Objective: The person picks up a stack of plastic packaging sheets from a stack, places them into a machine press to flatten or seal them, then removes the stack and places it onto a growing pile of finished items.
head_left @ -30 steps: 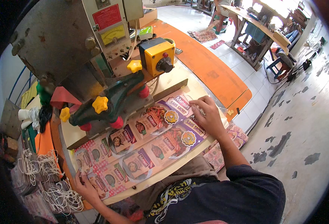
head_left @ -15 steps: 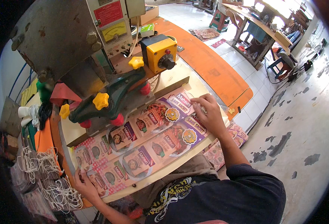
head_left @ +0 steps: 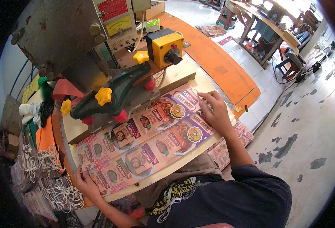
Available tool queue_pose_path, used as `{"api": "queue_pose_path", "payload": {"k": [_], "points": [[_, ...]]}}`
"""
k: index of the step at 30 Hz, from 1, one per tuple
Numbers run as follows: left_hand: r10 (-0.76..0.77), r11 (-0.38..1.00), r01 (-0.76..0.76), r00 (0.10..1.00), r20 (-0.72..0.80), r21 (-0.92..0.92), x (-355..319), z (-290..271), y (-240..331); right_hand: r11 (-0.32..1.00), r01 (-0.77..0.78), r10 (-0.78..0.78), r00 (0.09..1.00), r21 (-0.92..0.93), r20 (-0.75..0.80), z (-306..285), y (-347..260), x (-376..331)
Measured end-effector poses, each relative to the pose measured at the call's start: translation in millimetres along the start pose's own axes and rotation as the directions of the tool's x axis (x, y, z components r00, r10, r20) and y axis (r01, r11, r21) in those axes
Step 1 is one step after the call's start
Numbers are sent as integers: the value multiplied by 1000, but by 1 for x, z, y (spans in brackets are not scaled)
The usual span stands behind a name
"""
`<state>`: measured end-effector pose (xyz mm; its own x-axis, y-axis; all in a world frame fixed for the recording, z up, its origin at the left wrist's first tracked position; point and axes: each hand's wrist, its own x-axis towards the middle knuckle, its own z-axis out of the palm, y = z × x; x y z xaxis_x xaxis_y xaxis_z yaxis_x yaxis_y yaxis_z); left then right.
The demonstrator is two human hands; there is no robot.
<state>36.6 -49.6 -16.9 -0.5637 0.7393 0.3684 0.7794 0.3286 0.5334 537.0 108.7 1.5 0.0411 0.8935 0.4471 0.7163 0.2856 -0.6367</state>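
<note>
A long printed plastic sheet (head_left: 142, 154), pink and purple with food pictures in two rows, lies on the cream work surface (head_left: 156, 182) along the machine's front. Its upper edge runs beside a metal bar (head_left: 178, 84) under the press. At the sheet's lower left end, my left hand (head_left: 87, 185) pinches the edge between thumb and fingers. My right hand (head_left: 216, 112) is at the far right end, its bent fingers and thumb closed on that edge; the fingertips partly hide the print. Above the sheet stands the press's dark green bracket (head_left: 118, 95) with yellow star knobs (head_left: 103, 96) and red caps.
A yellow control box (head_left: 165, 49) with a black dial sits on the machine. More printed sheets (head_left: 232, 146) are stacked by my right elbow. At left are bundled bags with white cords (head_left: 63, 193). An orange tabletop (head_left: 216, 60) extends behind; a peeling wall (head_left: 296, 140) stands at right.
The whole view has shifted slightly, so machine and sheet appear a little higher. Both hands stay at the sheet's two ends; my right fingers have shifted a little.
</note>
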Motion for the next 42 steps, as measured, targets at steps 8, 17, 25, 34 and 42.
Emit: {"api": "queue_pose_path", "payload": {"k": [8,17,25,34,42], "points": [[-18,1000,18,1000,-1,16,0,1,4,999,-40,41,999,-27,28,-1,2,1],[-79,995,80,996,31,-54,3,-2,8,998,-61,60,998,21,25,2,-2,-1],[-76,996,77,997,9,-55,0,-5,6,999,3,-1,999,-41,54,4,-1,0],[-58,997,58,998,5,-40,0,-6,12,998,41,-38,998,-46,53,3,3,0],[-22,999,21,1000,-15,-32,0,-5,7,998,42,-39,997,-55,61,3,3,0]]}}
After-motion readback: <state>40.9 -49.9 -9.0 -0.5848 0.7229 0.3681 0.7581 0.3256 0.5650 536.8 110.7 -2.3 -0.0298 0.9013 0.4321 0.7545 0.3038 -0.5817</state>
